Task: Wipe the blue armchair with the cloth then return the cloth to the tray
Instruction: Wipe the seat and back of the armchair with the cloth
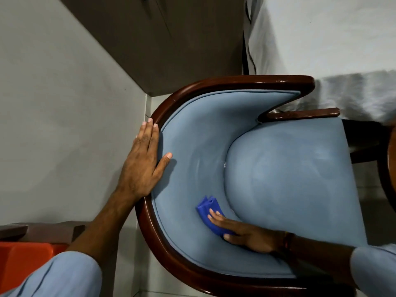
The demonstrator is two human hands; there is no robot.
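Observation:
The blue armchair (289,179) fills the middle of the view, with pale blue upholstery and a curved dark wooden frame. A folded dark blue cloth (206,212) lies against the inner backrest near the seat's edge. My right hand (246,233) presses flat on the cloth, fingers spread over its lower part. My left hand (144,166) rests open on the wooden top rail of the backrest, its thumb on the upholstery. An orange tray (27,258) shows at the lower left, partly hidden by my left sleeve.
A grey wall (53,114) runs close along the chair's left side. A dark brown cabinet (171,39) stands beyond the chair. A bed with a white sheet (332,50) lies at the upper right. Another wooden piece of furniture (391,168) touches the right edge.

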